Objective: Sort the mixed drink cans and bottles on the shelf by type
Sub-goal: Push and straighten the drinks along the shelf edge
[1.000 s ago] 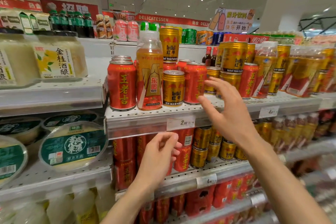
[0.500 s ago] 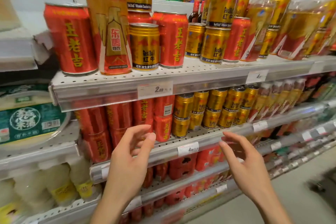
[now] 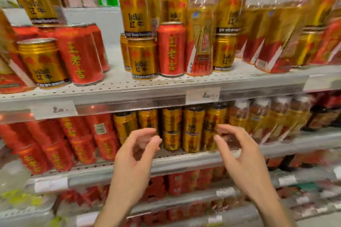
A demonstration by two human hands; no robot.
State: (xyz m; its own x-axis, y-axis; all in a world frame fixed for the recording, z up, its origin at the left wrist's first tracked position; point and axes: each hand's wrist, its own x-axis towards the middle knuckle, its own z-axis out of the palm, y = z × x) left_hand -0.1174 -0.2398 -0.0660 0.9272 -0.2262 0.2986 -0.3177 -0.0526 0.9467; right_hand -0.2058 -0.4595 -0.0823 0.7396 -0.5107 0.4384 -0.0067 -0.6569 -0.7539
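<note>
Red and gold metal drink cans stand mixed with clear plastic bottles on the upper shelf; left hand and right hand hover below, fingers loosely curled, holding nothing; sorting seems barely begun, so next comes reaching up for a misplaced can.

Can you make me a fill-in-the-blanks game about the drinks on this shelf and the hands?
1. The lone red can on the top shelf stands between a gold can and a clear ____.
2. Both hands hold ____.
3. The left hand and right hand are in front of stacked ____ cans.

Missing words: bottle; nothing; gold
</note>
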